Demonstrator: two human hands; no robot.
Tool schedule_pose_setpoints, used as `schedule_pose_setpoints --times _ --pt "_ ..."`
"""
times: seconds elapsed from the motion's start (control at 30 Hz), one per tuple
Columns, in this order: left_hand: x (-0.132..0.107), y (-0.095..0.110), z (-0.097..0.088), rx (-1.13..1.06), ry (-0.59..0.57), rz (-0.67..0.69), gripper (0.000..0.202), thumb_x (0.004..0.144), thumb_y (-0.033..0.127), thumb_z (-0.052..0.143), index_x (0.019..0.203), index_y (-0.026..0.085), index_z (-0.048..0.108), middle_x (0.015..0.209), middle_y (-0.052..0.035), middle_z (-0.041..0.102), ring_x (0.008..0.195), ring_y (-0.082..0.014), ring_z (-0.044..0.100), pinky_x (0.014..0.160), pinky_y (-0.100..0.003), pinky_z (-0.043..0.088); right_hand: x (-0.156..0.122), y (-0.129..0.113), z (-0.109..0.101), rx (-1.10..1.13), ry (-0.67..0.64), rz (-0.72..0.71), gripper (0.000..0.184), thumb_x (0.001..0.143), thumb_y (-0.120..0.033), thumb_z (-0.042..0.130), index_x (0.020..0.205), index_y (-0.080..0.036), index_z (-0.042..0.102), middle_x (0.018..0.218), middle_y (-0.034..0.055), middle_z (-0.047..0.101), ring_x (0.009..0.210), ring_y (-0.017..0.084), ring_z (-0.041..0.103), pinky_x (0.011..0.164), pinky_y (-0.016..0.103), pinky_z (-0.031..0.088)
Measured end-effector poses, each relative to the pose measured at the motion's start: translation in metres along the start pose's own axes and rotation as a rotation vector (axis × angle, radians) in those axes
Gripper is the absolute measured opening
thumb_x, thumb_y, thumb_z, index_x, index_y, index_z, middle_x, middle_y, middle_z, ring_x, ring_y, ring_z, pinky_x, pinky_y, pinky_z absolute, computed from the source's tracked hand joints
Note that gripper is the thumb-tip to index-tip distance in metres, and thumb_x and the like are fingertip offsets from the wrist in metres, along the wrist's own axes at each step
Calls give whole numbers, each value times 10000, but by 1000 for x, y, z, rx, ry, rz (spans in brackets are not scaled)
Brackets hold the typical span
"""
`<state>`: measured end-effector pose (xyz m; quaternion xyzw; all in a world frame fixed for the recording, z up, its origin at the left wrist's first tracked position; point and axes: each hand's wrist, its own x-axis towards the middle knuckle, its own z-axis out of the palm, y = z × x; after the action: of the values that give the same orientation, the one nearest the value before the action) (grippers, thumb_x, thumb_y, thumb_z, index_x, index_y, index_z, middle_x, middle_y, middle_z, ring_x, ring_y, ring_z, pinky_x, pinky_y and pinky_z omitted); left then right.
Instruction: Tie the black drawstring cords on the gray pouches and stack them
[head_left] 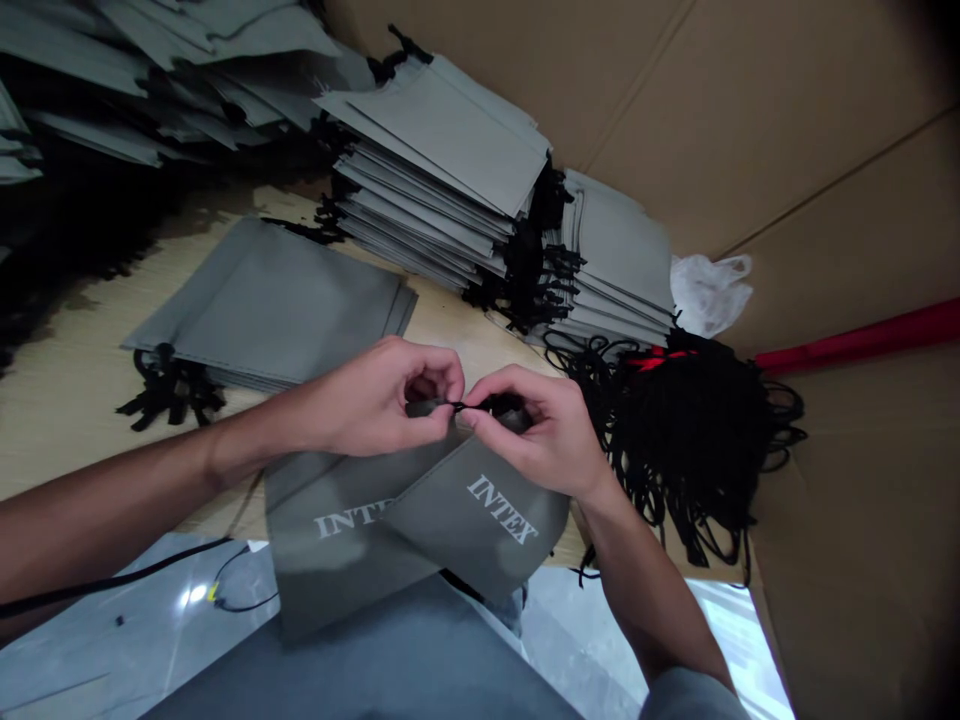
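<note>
Close together over the table's front edge, my left hand (pixel 382 395) and my right hand (pixel 529 425) both pinch a black drawstring cord (pixel 459 406). Thumb and forefinger are pressed together on each side of it. Below my right hand hangs a grey drawstring bag (pixel 487 500) with white INTEX lettering. Another grey INTEX bag (pixel 330 560) lies partly under it and droops over the table edge. The cord's ends are mostly hidden by my fingers. Behind my left hand lies a low pile of grey bags (pixel 270 290) with black cord ends.
Tall stacks of grey bags (pixel 450 140) and more bags (pixel 615 240) stand at the back. To the right lies a big bundle of black cords (pixel 682 440) with a red tie. A white plastic bag (pixel 709 290) rests against the cardboard wall (pixel 847 190). More grey bags (pixel 225 60) heap up at left.
</note>
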<state>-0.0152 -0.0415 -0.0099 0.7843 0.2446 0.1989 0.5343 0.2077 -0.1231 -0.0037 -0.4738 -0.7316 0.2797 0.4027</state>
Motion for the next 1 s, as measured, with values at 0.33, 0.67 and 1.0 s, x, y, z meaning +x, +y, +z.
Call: schedule_pose_setpoints --times 0.33,0.67,1.0 --pt "0 1 -4 277 -116 162 219 1001 158 518 901 191 710 765 18 706 666 -90 588 616 -219 392 3 9 -1 238 -39 169 77 928 -255 834 978 -225 783 881 -7 822 777 132 736 732 263 566" --pt "-5 8 -8 -6 -140 162 239 1038 196 581 863 210 743 761 4 708 624 -110 561 574 -258 379 5 16 -5 668 -140 310 136 867 -264 916 945 -221 813 820 -1 806 710 126 731 669 246 566" --pt "-5 12 -7 -59 -87 153 255 1032 200 583 838 191 750 729 8 691 621 -97 553 589 -224 389 9 20 1 725 -91 336 224 864 -383 921 907 -212 783 801 -2 783 691 119 712 689 252 567"
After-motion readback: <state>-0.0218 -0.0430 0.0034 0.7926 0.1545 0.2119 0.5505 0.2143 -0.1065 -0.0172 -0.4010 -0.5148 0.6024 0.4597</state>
